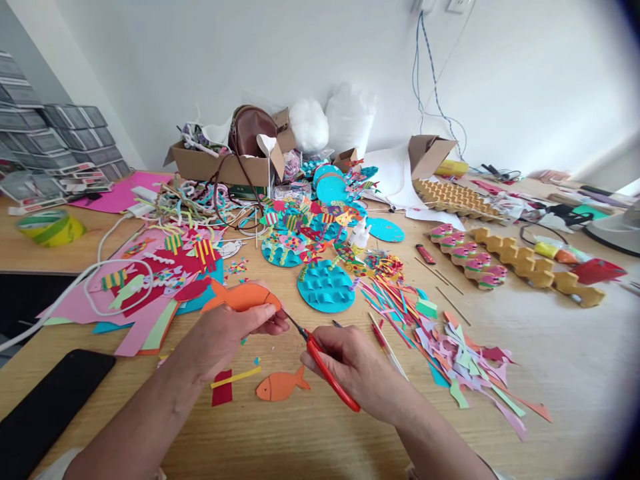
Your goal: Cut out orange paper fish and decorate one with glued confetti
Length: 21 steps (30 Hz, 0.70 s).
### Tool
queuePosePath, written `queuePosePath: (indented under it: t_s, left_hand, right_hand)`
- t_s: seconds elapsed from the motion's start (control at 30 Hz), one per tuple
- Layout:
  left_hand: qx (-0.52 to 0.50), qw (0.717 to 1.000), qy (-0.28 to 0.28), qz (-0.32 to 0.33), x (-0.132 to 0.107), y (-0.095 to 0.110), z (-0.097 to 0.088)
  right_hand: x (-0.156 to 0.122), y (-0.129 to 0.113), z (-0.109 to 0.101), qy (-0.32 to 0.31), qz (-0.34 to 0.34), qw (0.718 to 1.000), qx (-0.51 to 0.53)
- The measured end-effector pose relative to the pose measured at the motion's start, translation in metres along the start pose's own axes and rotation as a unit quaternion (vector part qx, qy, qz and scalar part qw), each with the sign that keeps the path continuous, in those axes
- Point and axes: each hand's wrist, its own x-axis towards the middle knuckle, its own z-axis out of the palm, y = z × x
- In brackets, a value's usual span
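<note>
Between the thumb and fingers of my left hand [230, 337] is an orange paper fish [245, 295], held above the table with its tail to the left. My right hand [350, 363] grips red-handled scissors [330, 373], whose blade tips meet the fish's right end. Below the hands, a second orange paper fish [281, 387] lies flat on the wood. Beside it, a yellow paper strip [237, 377] crosses a dark red paper piece [222, 390]. Just beyond my hands sits a blue disc [326, 287] with raised wavy paper strips.
Coloured paper sheets and striped fish [115, 279] cover the left side, near a black phone [55, 400] and yellow tape [50, 227]. Paper scraps [465, 360] and egg-carton strips [520, 257] lie right. A glue bottle [360, 235] and cardboard box [220, 167] stand behind.
</note>
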Motion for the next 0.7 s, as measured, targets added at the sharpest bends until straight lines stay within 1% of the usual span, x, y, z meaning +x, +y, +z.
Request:
queuePosePath:
  t_s: [0.17, 0.57, 0.7]
  left_hand:
    - [0.003, 1.0, 0.009, -0.008, -0.0002, -0.0009, -0.0007]
    - [-0.002, 1.0, 0.001, -0.007, -0.001, 0.0004, 0.0018]
    - [-0.004, 1.0, 0.012, -0.015, -0.0009, 0.0018, 0.0029]
  right_hand:
    - [-0.0004, 0.0013, 0.0001, -0.001, -0.006, 1.0, -0.003]
    - [0.0003, 0.0031, 0.0026, 0.007, -0.009, 1.0, -0.004]
    - [0.0006, 0.0035, 0.0032, 0.005, -0.013, 1.0, -0.011]
